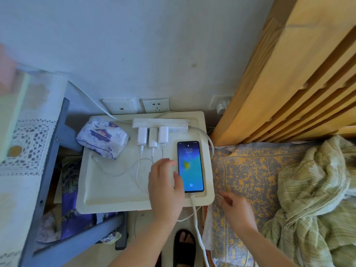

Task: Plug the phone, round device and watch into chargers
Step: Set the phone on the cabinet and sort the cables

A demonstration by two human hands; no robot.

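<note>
The phone (190, 166) lies face up on the right side of the cream bedside table (107, 195), its screen lit, with a white cable (196, 214) plugged into its bottom end. My left hand (163, 187) rests just left of the phone, its thumb touching the phone's left edge and its fingers spread. My right hand (234, 209) hovers over the bed edge, fingers curled near a thin white cable (218, 197); I cannot tell whether it grips it. Three white chargers (153, 138) sit in a power strip (159, 122), thin cables (138, 170) trailing. No round device or watch is visible.
A tissue pack (102, 138) lies at the table's back left. Wall sockets (156, 105) are behind the strip. A patterned bed sheet (246, 182) and a rumpled green blanket (316, 199) lie to the right, beside a wooden bed frame (289, 74). A blue-framed table (52, 151) stands left.
</note>
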